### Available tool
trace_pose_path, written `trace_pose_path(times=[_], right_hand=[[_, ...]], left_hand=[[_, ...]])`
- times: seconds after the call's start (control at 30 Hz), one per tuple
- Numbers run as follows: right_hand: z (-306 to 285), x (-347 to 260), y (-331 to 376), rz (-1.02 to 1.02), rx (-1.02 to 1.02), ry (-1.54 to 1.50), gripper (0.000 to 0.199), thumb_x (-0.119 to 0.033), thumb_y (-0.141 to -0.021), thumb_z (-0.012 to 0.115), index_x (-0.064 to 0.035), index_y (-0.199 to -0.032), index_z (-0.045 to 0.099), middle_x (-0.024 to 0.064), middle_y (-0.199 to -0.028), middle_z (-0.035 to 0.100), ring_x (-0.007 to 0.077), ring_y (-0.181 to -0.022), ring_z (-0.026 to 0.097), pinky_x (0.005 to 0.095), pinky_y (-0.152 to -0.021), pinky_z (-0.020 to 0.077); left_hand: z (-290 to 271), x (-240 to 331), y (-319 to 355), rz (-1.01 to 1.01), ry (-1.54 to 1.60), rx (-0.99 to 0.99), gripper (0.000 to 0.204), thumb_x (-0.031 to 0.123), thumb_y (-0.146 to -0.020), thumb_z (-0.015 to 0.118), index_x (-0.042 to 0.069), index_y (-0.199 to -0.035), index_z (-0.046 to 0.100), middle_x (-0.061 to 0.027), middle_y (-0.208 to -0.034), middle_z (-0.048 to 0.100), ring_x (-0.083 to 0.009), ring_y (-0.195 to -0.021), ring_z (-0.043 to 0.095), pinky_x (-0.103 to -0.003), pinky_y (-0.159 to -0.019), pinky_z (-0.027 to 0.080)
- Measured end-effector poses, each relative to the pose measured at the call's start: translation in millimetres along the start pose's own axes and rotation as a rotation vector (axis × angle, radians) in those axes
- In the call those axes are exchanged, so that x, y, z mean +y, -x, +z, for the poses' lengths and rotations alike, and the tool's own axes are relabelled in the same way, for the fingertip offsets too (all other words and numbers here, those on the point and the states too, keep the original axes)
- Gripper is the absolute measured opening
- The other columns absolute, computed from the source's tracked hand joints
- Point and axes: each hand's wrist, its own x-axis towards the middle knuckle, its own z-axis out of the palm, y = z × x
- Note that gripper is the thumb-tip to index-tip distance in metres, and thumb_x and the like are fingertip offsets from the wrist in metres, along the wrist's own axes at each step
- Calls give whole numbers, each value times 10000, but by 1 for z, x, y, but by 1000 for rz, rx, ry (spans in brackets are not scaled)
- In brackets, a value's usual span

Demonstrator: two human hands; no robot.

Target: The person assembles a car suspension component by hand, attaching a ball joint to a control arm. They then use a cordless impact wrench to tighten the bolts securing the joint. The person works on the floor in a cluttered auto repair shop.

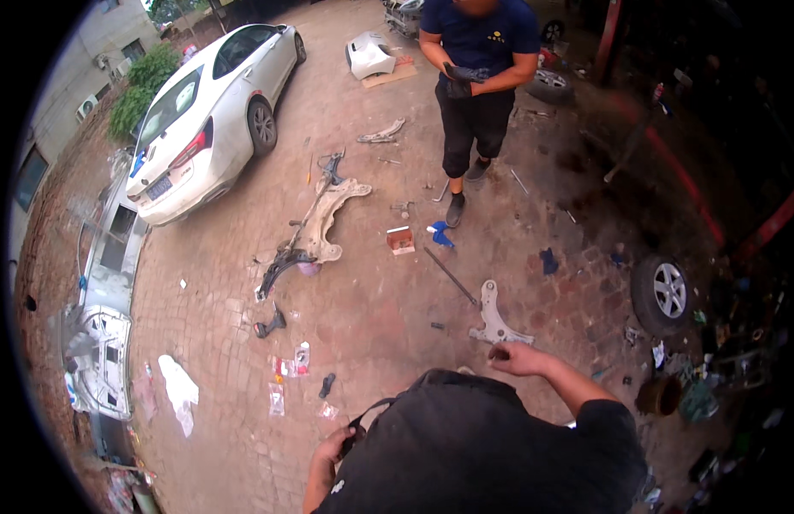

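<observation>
My right hand (518,359) is off to the right of my black-shirted body, its fingers curled in. A dark patch shows between those fingers, too small to name. Just beyond it on the paving lies a grey metal suspension control arm (493,315); I cannot tell whether the hand touches it. My left hand (332,446) is low beside my body, fingers bent round something dark that is mostly hidden. A long dark metal bar (451,276) points toward the control arm. A small dark cylinder (437,325) lies to its left.
Ahead stands a person (478,77) in dark gloves. A subframe (322,221) lies left of centre, near a power tool (270,323), an open small box (400,240) and plastic bags (278,398). A white car (210,111) is parked at left; a wheel (668,289) lies right.
</observation>
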Motion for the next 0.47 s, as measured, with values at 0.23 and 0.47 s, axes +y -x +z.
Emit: trace_pose_path(times=[0.23,0.47], right_hand=[[13,2,2,102,-61,487,551,-442,-811,649,-24,-1164,587,212,-1076,644,377,-1032,601,448,-879,482],[-6,-41,-1,52,66,398,713,-437,-779,703,-105,-1361,460,250,-1380,443,405,-1188,505,458,-966,438]], left_hand=[[32,36,-24,278,-463,62,382,342,-892,587,13,-1086,596,-73,-882,657,-178,-807,609,-290,-721,474],[44,41,-72,277,-628,57,376,305,-918,589,-2,-1135,568,-110,-987,652,-180,-873,596,-297,-789,465]])
